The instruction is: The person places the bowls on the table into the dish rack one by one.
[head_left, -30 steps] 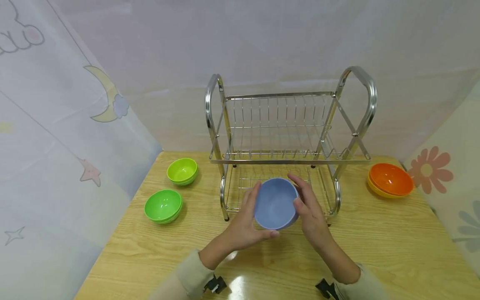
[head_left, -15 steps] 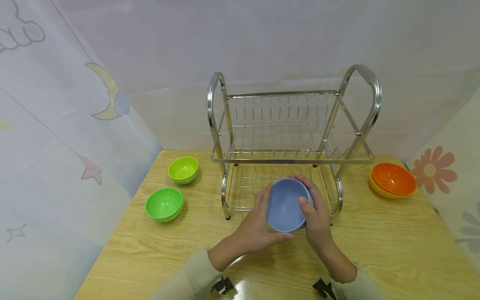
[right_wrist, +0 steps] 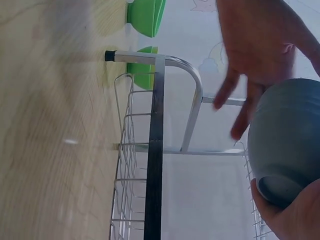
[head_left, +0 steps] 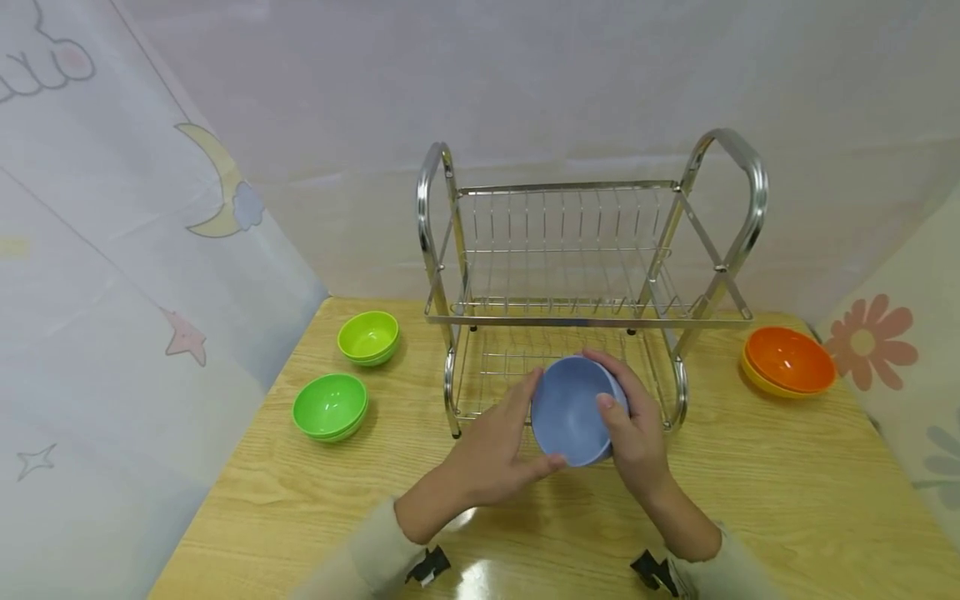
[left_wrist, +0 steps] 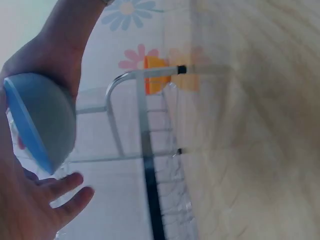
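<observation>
A blue bowl [head_left: 572,410] is held above the table in front of the rack, tilted with its inside facing the head camera. My right hand [head_left: 639,442] grips its right side, thumb over the rim and fingers around the outer wall. At the bowl's left is my left hand [head_left: 487,454], its fingers fairly straight and the thumb near the lower rim. In the right wrist view, the left hand's fingers [right_wrist: 242,117] look spread and blurred beside the bowl [right_wrist: 287,135]; whether they touch it I cannot tell.
A two-tier metal dish rack [head_left: 585,322] stands behind the hands. Stacked green bowls [head_left: 330,406] and stacked lime bowls [head_left: 368,336] sit at the left. An orange bowl [head_left: 791,360] rests in a yellow one [head_left: 772,387] at the right. Printed cloth [head_left: 525,92] hangs behind.
The bowl moved a little to the right, and my right hand closed in around its rim. My left hand followed, then eased slightly back to the left.
</observation>
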Demonstrator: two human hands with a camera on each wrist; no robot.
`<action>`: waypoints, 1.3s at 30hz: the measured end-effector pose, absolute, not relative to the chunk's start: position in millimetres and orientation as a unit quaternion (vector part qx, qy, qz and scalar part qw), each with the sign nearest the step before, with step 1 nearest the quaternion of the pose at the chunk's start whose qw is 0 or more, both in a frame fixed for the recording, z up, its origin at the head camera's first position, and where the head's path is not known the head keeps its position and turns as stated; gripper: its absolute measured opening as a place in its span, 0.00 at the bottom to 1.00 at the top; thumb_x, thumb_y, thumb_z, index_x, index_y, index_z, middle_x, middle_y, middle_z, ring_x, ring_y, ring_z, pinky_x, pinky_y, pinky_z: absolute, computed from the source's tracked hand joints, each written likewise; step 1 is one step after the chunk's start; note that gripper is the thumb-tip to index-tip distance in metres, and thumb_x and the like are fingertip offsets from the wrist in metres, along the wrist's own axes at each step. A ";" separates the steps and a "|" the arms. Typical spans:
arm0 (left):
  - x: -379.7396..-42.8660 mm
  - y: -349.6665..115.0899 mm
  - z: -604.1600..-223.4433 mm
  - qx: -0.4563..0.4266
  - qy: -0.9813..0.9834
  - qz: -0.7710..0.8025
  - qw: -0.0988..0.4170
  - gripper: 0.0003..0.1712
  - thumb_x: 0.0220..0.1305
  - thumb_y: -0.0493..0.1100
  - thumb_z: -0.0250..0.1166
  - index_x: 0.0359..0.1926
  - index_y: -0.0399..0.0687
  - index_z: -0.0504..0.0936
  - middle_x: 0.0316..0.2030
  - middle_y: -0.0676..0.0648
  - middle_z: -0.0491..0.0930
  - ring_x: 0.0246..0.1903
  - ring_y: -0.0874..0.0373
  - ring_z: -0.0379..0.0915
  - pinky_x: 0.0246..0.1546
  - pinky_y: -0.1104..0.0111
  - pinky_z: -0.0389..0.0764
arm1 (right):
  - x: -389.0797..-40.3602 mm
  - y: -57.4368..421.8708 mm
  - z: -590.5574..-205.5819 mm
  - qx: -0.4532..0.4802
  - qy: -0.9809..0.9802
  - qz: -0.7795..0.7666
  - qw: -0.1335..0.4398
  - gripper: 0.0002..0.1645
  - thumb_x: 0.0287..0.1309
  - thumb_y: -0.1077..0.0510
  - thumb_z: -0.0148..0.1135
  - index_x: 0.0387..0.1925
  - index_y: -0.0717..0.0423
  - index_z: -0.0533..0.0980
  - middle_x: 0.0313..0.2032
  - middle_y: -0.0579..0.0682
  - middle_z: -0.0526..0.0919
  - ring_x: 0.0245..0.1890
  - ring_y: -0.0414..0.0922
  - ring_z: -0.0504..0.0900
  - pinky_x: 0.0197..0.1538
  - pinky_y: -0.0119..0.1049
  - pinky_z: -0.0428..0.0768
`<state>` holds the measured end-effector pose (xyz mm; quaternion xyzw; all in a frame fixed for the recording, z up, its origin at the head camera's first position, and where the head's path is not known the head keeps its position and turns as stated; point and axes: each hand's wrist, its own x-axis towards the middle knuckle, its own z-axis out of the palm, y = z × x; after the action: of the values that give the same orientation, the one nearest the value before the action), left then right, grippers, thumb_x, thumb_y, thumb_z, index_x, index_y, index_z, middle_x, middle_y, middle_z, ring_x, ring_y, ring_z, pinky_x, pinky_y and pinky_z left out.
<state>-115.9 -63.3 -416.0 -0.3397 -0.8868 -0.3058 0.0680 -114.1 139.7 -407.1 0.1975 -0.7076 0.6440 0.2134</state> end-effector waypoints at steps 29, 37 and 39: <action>-182.3 -119.0 -252.9 -0.378 -0.724 -0.200 0.541 0.35 0.76 0.59 0.42 0.51 0.36 0.83 0.51 0.40 0.85 0.48 0.41 0.75 0.49 0.52 0.75 | -173.6 106.0 -432.4 0.186 -0.797 0.537 0.204 0.27 0.64 0.58 0.60 0.65 0.54 0.75 0.58 0.60 0.79 0.54 0.59 0.79 0.47 0.61 0.80; -220.9 -126.8 -233.5 -0.317 -0.798 -0.170 0.484 0.29 0.73 0.54 0.47 0.55 0.37 0.82 0.56 0.39 0.81 0.54 0.42 0.71 0.52 0.51 0.73 | -187.3 91.5 -445.0 0.177 -0.821 0.513 0.177 0.27 0.66 0.54 0.60 0.66 0.52 0.74 0.59 0.58 0.78 0.52 0.57 0.79 0.45 0.58 0.83; -227.8 -127.5 -231.0 -0.302 -0.815 -0.164 0.466 0.29 0.74 0.54 0.47 0.57 0.38 0.82 0.57 0.39 0.80 0.55 0.43 0.70 0.52 0.51 0.73 | -189.9 88.0 -447.1 0.176 -0.828 0.502 0.176 0.28 0.66 0.52 0.60 0.66 0.52 0.74 0.59 0.57 0.78 0.52 0.57 0.79 0.45 0.57 0.83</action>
<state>-227.8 -127.5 -231.0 -0.3020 -0.8152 -0.1640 0.4662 -189.9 88.0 -447.1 0.1765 -0.8282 0.5018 0.1765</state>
